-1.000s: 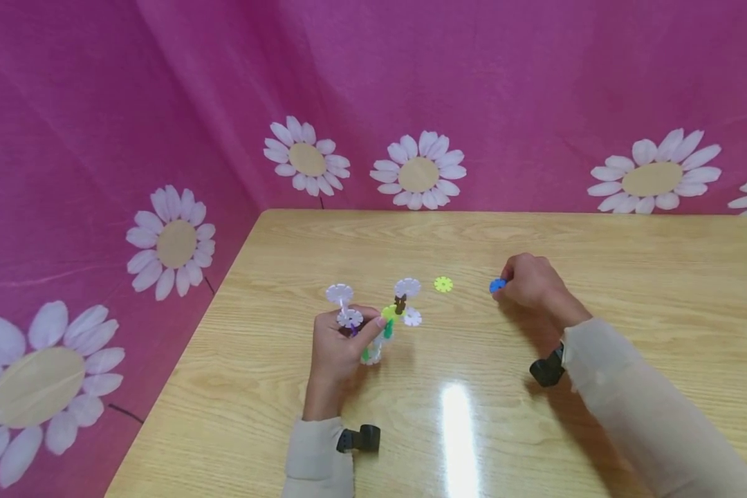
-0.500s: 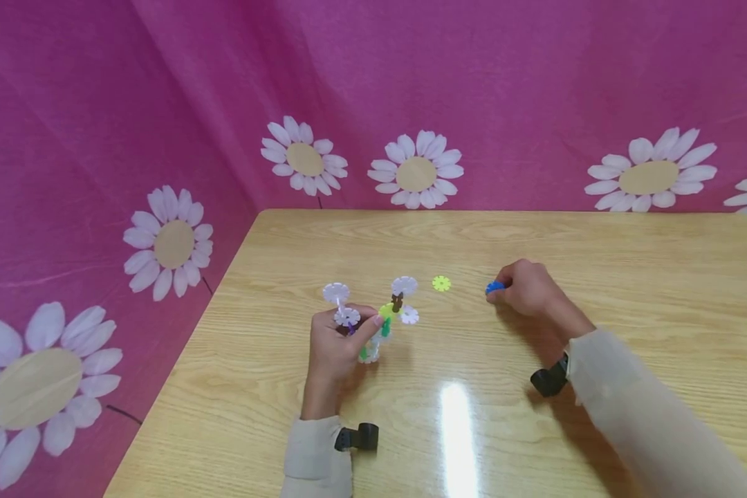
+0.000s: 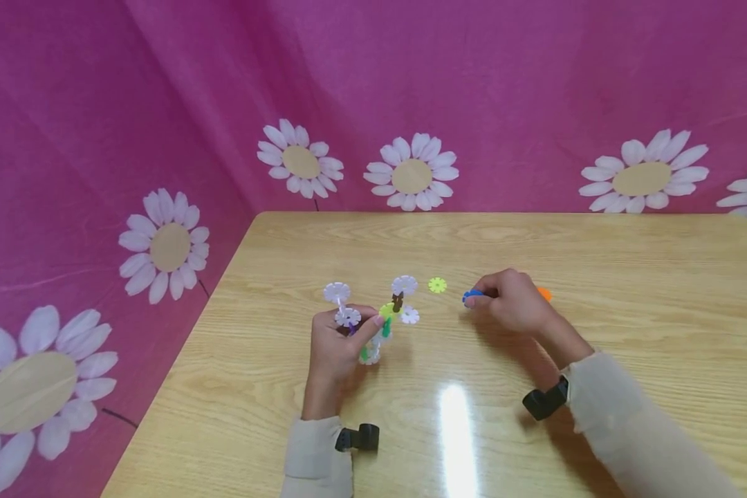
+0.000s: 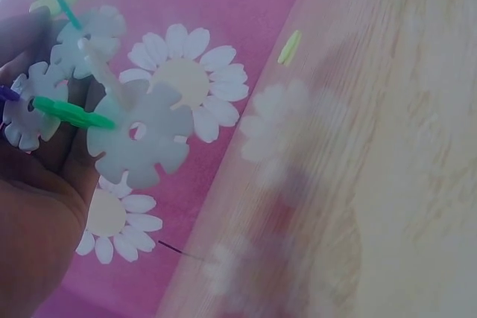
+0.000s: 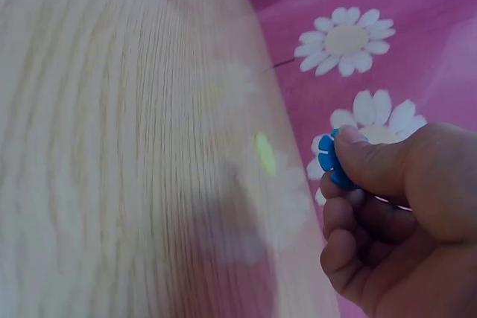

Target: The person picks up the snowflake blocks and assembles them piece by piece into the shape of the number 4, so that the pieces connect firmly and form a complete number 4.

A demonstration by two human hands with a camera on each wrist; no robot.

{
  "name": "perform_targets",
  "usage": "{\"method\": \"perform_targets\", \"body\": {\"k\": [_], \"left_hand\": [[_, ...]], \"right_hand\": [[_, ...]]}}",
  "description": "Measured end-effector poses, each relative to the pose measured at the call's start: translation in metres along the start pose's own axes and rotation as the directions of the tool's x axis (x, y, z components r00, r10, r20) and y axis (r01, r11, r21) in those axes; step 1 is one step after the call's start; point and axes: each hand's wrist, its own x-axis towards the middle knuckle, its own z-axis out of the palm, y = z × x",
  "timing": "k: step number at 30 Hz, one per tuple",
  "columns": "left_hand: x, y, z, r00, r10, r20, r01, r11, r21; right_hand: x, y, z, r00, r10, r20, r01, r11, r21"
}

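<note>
My left hand (image 3: 339,346) grips a structure of joined notched discs over the table. White discs (image 3: 404,284), a brown disc (image 3: 398,302), a yellow-green disc (image 3: 387,311) and green discs (image 3: 386,327) make it up. In the left wrist view, a large white disc (image 4: 141,143) has a green one (image 4: 71,113) slotted into it edge-on. My right hand (image 3: 515,304) pinches a blue notched disc (image 3: 472,297) between thumb and index finger, right of the structure. The right wrist view shows the blue disc (image 5: 332,158) partly covered by the thumb.
A loose yellow-green disc (image 3: 438,285) lies on the wooden table (image 3: 324,242) between the hands. An orange piece (image 3: 544,294) shows partly behind the right hand. A pink cloth (image 3: 510,83) with printed daisies hangs along the table's back and left edges.
My right hand has moved left with the blue disc, toward the structure, and the orange piece has come into view behind it. My left hand has stayed nearly still.
</note>
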Motion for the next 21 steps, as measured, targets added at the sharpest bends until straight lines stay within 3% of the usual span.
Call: {"method": "perform_targets", "body": {"k": [13,21], "left_hand": [[0.001,0.001,0.008,1.0,-0.023,-0.006,0.023,1.0,0.013],[-0.001,0.001,0.011,0.999,-0.038,0.0,0.038,0.999,0.005]], "right_hand": [[-0.016,-0.038,0.01,0.994,-0.108,-0.018,0.109,0.993,0.048],[-0.022,-0.055,0.018,0.972,-0.23,-0.048,0.232,0.972,0.041]]}}
